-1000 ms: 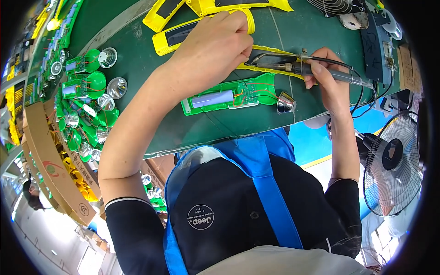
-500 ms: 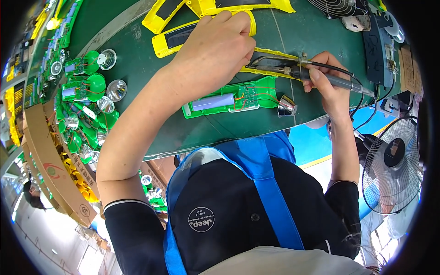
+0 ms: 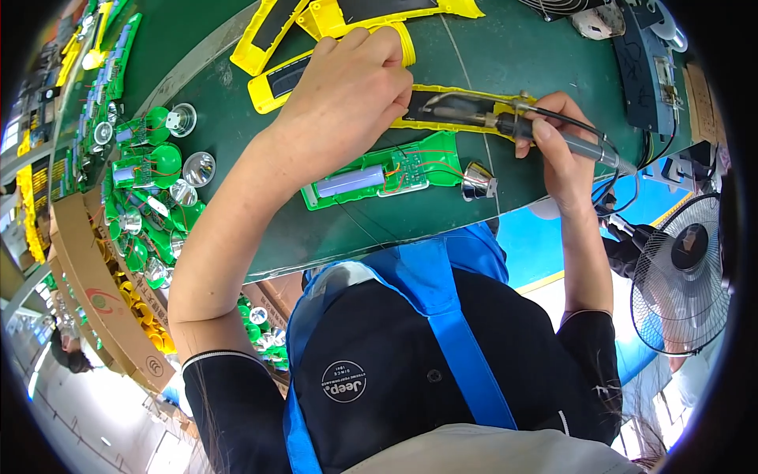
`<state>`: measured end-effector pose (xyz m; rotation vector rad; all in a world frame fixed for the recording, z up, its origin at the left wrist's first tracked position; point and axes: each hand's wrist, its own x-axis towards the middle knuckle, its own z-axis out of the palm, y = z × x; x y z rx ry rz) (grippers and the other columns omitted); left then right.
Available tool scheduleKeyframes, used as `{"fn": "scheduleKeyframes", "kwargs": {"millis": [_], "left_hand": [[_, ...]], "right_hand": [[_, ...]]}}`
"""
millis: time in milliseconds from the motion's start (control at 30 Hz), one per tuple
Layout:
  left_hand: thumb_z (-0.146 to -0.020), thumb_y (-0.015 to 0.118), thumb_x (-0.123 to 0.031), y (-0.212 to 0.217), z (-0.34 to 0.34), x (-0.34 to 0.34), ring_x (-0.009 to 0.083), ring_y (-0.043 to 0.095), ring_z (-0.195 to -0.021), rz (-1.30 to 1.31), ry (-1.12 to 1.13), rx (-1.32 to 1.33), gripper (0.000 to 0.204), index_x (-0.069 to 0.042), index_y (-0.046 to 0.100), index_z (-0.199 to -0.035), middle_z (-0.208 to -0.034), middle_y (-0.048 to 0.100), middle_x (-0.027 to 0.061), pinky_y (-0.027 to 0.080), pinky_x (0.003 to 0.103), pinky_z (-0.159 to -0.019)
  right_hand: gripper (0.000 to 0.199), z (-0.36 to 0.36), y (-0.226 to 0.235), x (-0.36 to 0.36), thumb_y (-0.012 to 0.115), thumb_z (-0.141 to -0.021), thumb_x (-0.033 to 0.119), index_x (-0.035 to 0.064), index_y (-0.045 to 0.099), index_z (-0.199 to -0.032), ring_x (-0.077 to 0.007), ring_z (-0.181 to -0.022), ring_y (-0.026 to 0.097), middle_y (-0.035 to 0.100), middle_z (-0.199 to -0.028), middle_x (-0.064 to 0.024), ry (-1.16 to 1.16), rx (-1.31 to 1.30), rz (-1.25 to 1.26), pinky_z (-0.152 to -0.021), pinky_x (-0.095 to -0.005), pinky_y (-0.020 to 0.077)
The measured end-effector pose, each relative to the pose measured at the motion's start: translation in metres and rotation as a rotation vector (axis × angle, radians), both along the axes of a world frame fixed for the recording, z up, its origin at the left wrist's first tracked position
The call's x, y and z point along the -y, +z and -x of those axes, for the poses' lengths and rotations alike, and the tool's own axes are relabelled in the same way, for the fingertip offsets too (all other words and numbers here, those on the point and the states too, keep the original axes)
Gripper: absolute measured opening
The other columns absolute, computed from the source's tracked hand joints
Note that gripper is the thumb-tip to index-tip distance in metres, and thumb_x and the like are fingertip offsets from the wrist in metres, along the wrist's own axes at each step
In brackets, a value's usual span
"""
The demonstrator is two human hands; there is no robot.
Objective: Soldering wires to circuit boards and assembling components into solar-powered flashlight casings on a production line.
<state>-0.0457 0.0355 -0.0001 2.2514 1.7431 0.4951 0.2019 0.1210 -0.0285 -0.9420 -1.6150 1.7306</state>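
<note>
My left hand [image 3: 347, 95] is closed, fingertips pinched at the left end of a long yellow casing half [image 3: 442, 126] with a dark inside. What the fingers pinch is hidden. My right hand [image 3: 567, 154] grips a grey and black soldering iron [image 3: 584, 148] with a metal guide tube on it. Its blurred tip lies over the casing's dark inside, just right of my left fingers. Closer to me lies a green casing half [image 3: 439, 148] with a lilac battery cell [image 3: 350, 181], a circuit board and thin wires. A silver reflector cup [image 3: 477, 182] sits at its right end.
More yellow casings [image 3: 260, 47] with dark panels lie beyond my left hand. Several green assemblies [image 3: 164, 158] with reflectors crowd the left. A cardboard box [image 3: 91, 276] stands lower left. At the far right are a dark blue box unit [image 3: 643, 71] and a fan [image 3: 687, 261].
The view has shifted, so the bench items sit further left. The iron's tip has drawn slightly away from my left fingers, and more of the casing's dark inside shows.
</note>
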Motion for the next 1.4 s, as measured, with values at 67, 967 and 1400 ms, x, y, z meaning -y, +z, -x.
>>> {"fn": "scheduleKeyframes", "kwargs": {"millis": [67, 967, 1400], "left_hand": [[-0.07, 0.067, -0.009, -0.001, 0.0, 0.0, 0.0233, 0.048, -0.088, 0.008, 0.003, -0.011, 0.011, -0.007, 0.056, -0.072, -0.086, 0.046, 0.0054, 0.036, 0.036, -0.073], [-0.072, 0.066, -0.011, -0.001, 0.003, 0.001, 0.0208, 0.047, -0.089, -0.007, -0.004, -0.061, 0.008, -0.009, 0.058, -0.073, -0.086, 0.045, 0.0034, 0.033, 0.036, -0.081], [-0.073, 0.067, -0.012, 0.007, -0.002, -0.001, 0.0202, 0.047, -0.089, 0.019, -0.013, -0.126, 0.008, -0.01, 0.059, -0.073, -0.087, 0.045, 0.0033, 0.032, 0.035, -0.081]], "right_hand": [[0.026, 0.006, 0.006, -0.001, 0.059, -0.084, 0.023, -0.0012, 0.052, -0.09, -0.0117, -0.061, 0.054, 0.057, -0.07, -0.0078, 0.06, 0.059, -0.015, -0.058, -0.0233, 0.0441], [0.023, -0.006, -0.003, -0.002, 0.057, -0.085, 0.021, -0.0004, 0.05, -0.091, -0.0144, -0.063, 0.055, 0.057, -0.07, -0.0094, 0.04, -0.004, -0.056, -0.064, -0.026, 0.0443], [0.025, -0.01, -0.02, 0.009, 0.053, -0.088, 0.022, -0.0015, 0.047, -0.096, -0.015, -0.068, 0.051, 0.055, -0.075, -0.0115, -0.104, -0.185, -0.115, -0.066, -0.0273, 0.0432]]}}
